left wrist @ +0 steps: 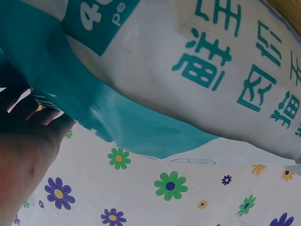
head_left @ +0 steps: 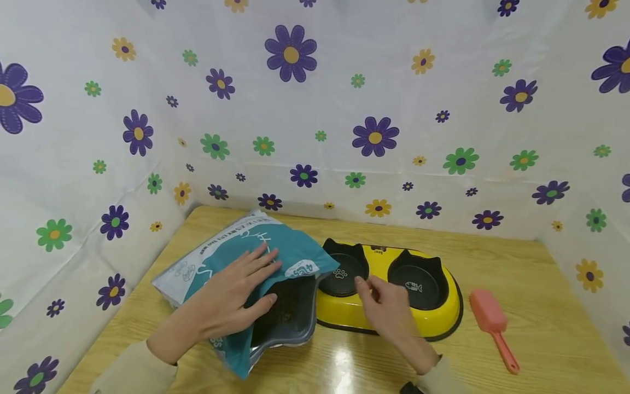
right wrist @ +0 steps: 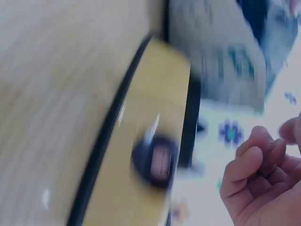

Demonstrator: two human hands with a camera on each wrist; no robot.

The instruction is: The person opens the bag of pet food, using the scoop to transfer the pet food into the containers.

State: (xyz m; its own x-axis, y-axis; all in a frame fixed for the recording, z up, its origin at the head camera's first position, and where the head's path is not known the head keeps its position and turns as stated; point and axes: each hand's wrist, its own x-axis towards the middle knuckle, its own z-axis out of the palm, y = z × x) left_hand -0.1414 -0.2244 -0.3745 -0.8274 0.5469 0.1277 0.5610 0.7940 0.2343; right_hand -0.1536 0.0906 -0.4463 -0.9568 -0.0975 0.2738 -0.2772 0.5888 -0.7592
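A teal and white pet food bag lies on the left of the table, with a dark brownish inside visible at its wide mouth. My left hand rests on the bag's upper side, fingers extended and thumb over the mouth. In the left wrist view, the fingers lie along the bag's teal edge. My right hand is over the front of a yellow double bowl stand, between its two black cat-eared bowls. Its fingers are loosely curled and hold nothing, as the right wrist view also shows.
A pink scoop lies right of the bowl stand, handle toward me. The wooden table is bordered by a white flowered cloth at the back and sides. The bag's mouth sits close beside the stand's left end.
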